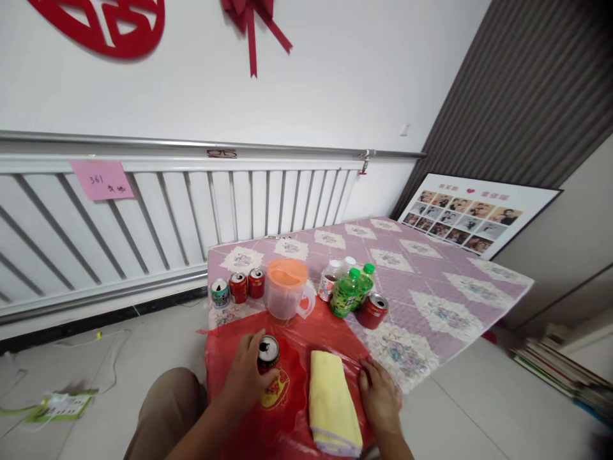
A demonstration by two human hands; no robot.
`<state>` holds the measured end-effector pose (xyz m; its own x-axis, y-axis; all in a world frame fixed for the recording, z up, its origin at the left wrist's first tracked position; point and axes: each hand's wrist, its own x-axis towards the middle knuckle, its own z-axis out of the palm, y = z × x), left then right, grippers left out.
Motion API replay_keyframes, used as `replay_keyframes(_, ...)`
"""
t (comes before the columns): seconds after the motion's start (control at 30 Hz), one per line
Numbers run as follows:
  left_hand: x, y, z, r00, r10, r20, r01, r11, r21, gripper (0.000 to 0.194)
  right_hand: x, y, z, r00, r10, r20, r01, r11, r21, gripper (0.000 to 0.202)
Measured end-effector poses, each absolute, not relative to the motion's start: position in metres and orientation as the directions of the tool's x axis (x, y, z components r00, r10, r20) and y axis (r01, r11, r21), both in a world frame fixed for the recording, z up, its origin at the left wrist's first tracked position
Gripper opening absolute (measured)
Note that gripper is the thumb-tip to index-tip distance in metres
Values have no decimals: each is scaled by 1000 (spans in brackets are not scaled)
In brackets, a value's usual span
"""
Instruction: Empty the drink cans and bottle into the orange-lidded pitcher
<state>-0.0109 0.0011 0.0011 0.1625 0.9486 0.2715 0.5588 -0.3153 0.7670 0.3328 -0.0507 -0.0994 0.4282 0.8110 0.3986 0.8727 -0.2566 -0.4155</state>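
Note:
My left hand [249, 370] is closed around a drink can [269, 350] with an opened silver top and a dark rim. The can is over a red scalloped tray [293, 399] with a yellow printed design; whether its base touches the tray is hidden. My right hand [380, 393] rests on a red plastic sheet [347, 338], its fingers loosely stretched and holding nothing visible. Between my hands lies a folded yellow cloth [332, 399] with a purple edge.
Behind the tray stands a clear pitcher [285, 297] with an orange lid. Left of it are opened cans [238, 287]; to its right, several bottles [345, 294] and a red can [373, 311]. A floral tablecloth [435, 313] covers the table. A radiator [268, 198] lines the wall.

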Motion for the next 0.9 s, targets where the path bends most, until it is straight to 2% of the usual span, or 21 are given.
replay_keyframes(0.17, -5, -7, -6, 120, 957, 263, 578, -282, 766, 65, 333, -51, -99, 423, 811, 403, 873, -245, -422, 49)
replay_keyframes(0.3, -6, -8, -16, 114, 943, 311, 518, -324, 792, 76, 333, -50, -98, 414, 815, 405, 874, -230, -429, 51)
replay_keyframes(0.4, -11, -4, -16, 166, 937, 307, 422, -349, 837, 84, 333, -50, -97, 412, 817, 404, 874, -229, -429, 50)
replay_keyframes(0.57, -21, 1, -4, 340, 914, 222, 345, -341, 875, 79, 333, -51, -95, 410, 822, 395, 875, -233, -424, 47)
replay_keyframes(0.73, -21, -1, 3, 246, 929, 275, 439, -360, 823, 72, 333, -50, -94, 408, 832, 377, 875, -237, -423, 47)
replay_keyframes(0.9, -19, -5, 9, 193, 954, 230, 558, -300, 774, 66, 333, -50, -94, 412, 835, 365, 871, -244, -426, 48)
